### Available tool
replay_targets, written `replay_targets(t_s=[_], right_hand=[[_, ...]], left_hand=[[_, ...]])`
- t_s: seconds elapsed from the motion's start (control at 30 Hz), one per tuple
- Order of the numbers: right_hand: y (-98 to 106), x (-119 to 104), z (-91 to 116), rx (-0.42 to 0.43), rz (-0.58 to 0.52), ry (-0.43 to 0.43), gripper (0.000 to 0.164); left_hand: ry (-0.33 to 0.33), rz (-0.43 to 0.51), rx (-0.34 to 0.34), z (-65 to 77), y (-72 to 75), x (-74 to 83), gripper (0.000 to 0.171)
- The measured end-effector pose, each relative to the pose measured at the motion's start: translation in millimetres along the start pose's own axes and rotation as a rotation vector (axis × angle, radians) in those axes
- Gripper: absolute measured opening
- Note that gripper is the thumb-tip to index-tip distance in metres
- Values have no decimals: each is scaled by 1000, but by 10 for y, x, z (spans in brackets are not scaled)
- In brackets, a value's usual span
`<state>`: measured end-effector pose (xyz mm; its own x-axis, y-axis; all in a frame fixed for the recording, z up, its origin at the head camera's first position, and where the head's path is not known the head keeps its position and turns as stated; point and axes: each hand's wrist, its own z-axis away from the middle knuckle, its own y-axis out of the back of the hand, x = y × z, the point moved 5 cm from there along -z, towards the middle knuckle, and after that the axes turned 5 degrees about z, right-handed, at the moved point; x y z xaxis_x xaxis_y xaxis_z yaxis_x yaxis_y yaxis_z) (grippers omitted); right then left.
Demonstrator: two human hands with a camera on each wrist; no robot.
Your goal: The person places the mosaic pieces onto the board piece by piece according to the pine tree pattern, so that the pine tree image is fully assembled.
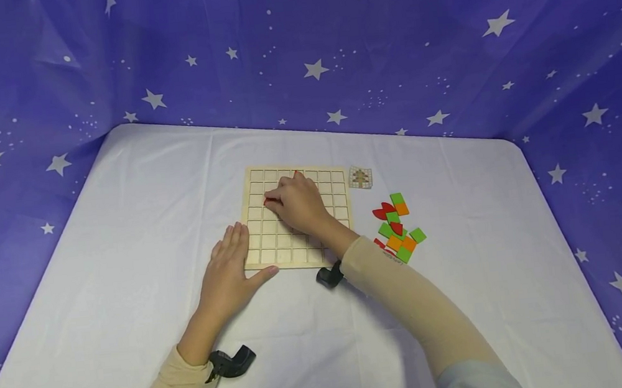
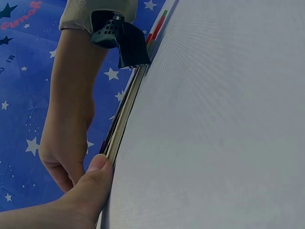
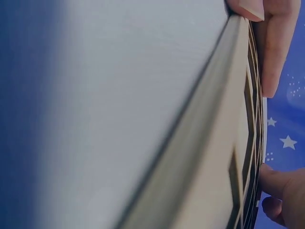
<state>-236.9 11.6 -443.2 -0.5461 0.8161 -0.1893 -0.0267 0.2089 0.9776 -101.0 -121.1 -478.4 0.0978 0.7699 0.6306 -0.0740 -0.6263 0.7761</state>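
Observation:
A wooden grid board (image 1: 306, 265) lies flat on the table. My left hand (image 1: 227, 276) rests along its left side with straight fingers, the thumb at the near edge; in the left wrist view that thumb (image 2: 96, 174) touches the board's edge. Over the upper left squares, my right hand (image 1: 299, 204) pinches a small red piece (image 1: 266, 202) between thumb and fingertips, right at the grid. Another bit of red (image 1: 296, 173) shows beyond the knuckles, on the top row. The right hand hides the middle of the grid.
A small card with a tree pattern (image 1: 360, 177) lies by the board's upper right corner. Right of the board is a loose pile of green squares (image 1: 418, 235), orange squares (image 1: 395, 243) and red curved pieces (image 1: 380, 214). Starry blue cloth (image 1: 297, 51) stands behind the table.

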Motion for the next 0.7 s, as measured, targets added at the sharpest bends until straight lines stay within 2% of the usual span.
replay_targets(t_s=[0.1,0.2,0.4,0.57,0.7], right_hand=[[39,-2,19,14,26,43,32],[95,45,54,36,5,57,36],[189,315,219,47,-23,42,37],[255,691,460,45,-18,-26,39],[347,1057,711,72,-18,-141,43]], left_hand=[[-3,-1,1,1,-3,-1,108],[-4,-5,3,-3,-4,0,108],[5,-5,6,-6,-11,8,109],[11,5,6,-5,-13,12,108],[13,11,7,4,-15,11,108]])
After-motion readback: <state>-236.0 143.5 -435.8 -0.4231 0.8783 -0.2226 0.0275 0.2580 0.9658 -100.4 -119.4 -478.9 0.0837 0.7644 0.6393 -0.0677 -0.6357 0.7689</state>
